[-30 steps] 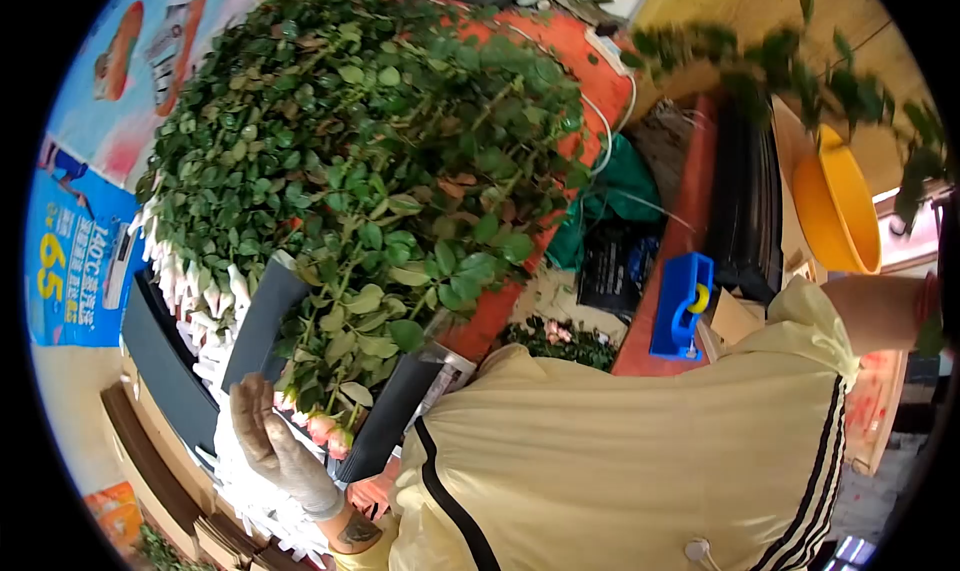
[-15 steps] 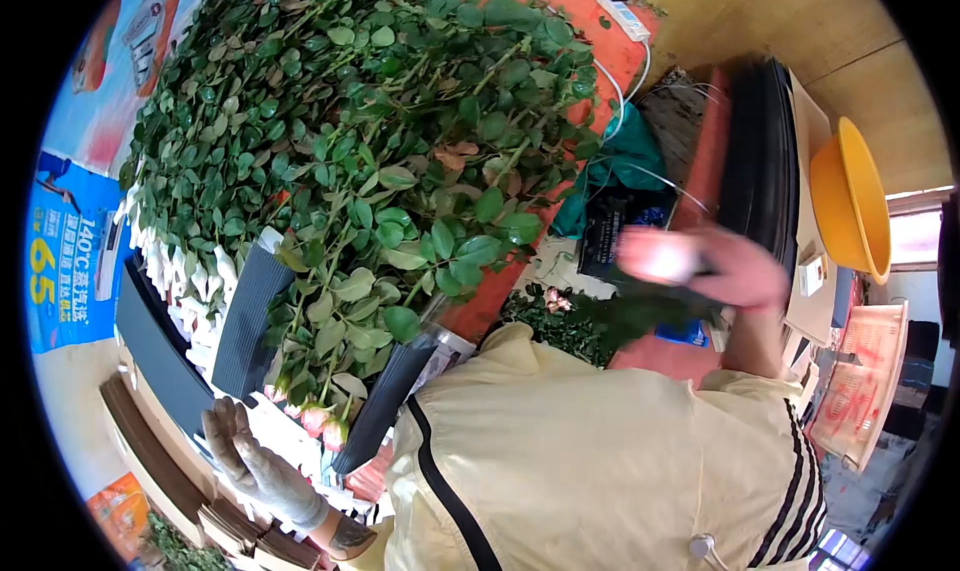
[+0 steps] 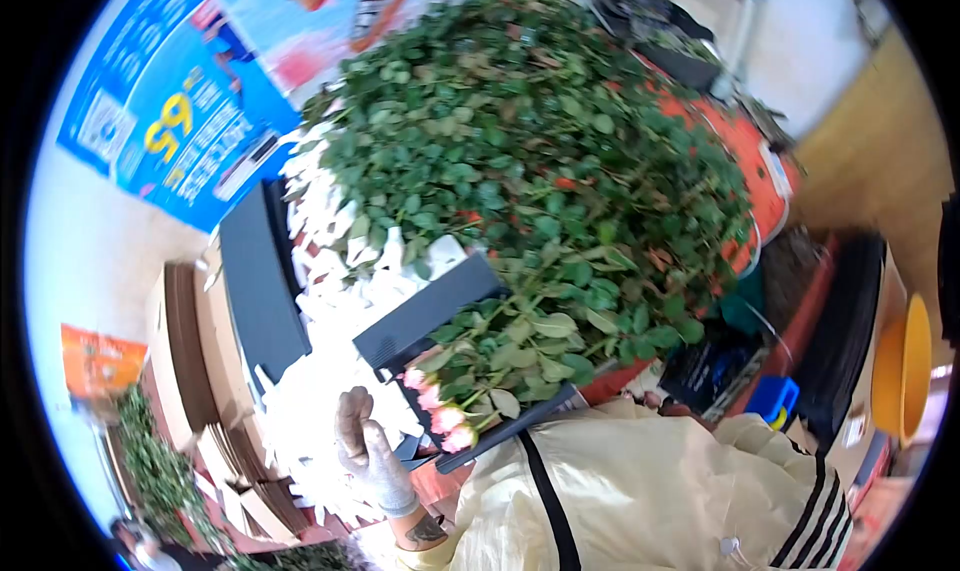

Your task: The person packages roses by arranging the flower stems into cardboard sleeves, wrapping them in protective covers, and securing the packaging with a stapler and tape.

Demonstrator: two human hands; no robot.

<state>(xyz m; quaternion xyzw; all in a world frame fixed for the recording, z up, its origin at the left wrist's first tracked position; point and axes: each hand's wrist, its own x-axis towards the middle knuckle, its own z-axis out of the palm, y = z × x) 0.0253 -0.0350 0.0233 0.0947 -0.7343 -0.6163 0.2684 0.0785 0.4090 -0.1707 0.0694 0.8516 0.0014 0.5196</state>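
My left hand, in a grey-stained white glove, is raised open beside the rose heads, apart from them, with nothing in it. Several pink roses lie side by side, their leafy stems reaching back toward the big pile. They rest between a ribbed dark grey block and a dark grey side strip. White netting sleeves lie behind my left hand. My right sleeve shows at the lower right; the right hand itself is out of sight.
A large heap of leafy rose stems covers the red table. Folded cardboard and a dark panel stand on the left. A blue-and-yellow object, a black padded piece and a yellow basin are on the right.
The view has swung left, so things appear farther right and lower. My right hand, blurred over the right side with leafy stems near it, has left view. My left hand remains raised beside the roses.
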